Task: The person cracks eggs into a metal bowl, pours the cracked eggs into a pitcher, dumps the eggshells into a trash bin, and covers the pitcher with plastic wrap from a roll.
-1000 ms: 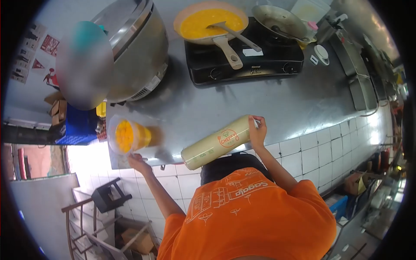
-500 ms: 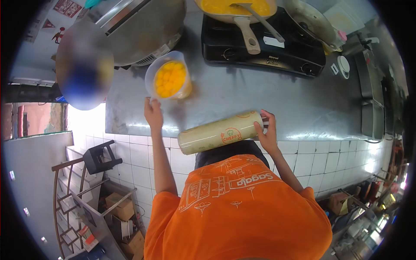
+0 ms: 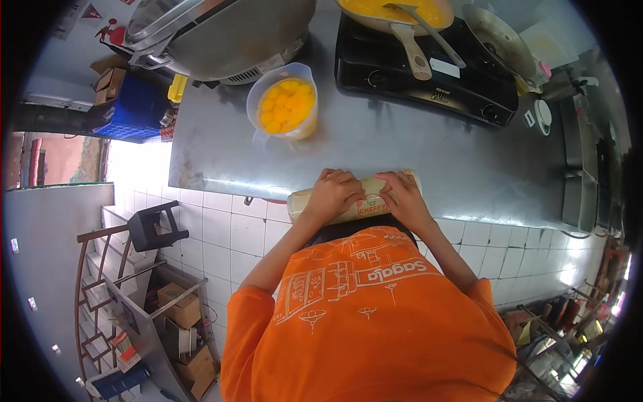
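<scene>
A pale roll of film printed "CHEFFY" (image 3: 343, 213) lies across the front edge of the metal table, close to the body. My left hand (image 3: 336, 192) rests on top of the roll with its fingers curled against it. On the roll's right part is my right hand (image 3: 404, 195), its fingers bent and pinched at the surface near the other hand. A clear jug (image 3: 254, 110) with several egg yolks (image 3: 287, 106) stands on the table, beyond the hands and to the left, touched by neither.
A two-burner stove (image 3: 429, 80) carries a pan of yellow liquid (image 3: 402, 8) with a spatula and a second pan (image 3: 499, 41). A large metal pot (image 3: 234, 40) stands at the back left. At the right are metal containers (image 3: 577, 161) and a white lid (image 3: 542, 117).
The left hand let go of the jug, which now stands farther back, and came onto the roll. The right hand moved from the roll's end onto its top.
</scene>
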The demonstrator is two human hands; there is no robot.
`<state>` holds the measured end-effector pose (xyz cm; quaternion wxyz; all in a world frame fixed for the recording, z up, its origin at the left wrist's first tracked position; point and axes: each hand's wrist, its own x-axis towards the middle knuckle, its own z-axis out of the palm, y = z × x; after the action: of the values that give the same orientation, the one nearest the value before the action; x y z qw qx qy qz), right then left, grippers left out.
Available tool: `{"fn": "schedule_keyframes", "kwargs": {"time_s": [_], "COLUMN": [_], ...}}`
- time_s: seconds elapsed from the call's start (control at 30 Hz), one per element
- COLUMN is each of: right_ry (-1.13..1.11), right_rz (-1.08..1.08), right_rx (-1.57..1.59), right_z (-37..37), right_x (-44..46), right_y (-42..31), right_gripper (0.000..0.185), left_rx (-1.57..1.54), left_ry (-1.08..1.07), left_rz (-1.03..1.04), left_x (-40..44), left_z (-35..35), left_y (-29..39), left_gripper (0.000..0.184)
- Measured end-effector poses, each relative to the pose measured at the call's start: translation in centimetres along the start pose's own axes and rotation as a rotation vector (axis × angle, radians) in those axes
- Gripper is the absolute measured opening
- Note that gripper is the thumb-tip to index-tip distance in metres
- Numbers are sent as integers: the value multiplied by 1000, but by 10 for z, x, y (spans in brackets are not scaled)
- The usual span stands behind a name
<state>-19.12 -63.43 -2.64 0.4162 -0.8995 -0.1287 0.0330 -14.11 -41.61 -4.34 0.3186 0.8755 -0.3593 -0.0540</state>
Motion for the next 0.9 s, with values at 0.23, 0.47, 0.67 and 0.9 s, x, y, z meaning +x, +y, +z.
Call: {"fn": "schedule_keyframes", "kwargs": {"time_s": [0.23,0.47,0.67,0.9], "right_ry": [-151,-182,-209,-175], "right_rz": [-90,-21,36,62], "right_rx": [-149,32,29,53], "right_z": [-3,-28,-28,-18], "right_x": [3,2,2,4], "right_y": [-2,-3,-10,-15], "right_gripper": [47,51,54,55], "left_rx": [14,-208,0,191], "left_ry": [69,-90,-298,-481], "left_rz": [128,-102,-53,91], "left_x": [9,8,21,24], "left_z": [-1,-8,0,-3], "left_y": [15,12,-4,-4], "left_gripper": [18,16,14,23]}}
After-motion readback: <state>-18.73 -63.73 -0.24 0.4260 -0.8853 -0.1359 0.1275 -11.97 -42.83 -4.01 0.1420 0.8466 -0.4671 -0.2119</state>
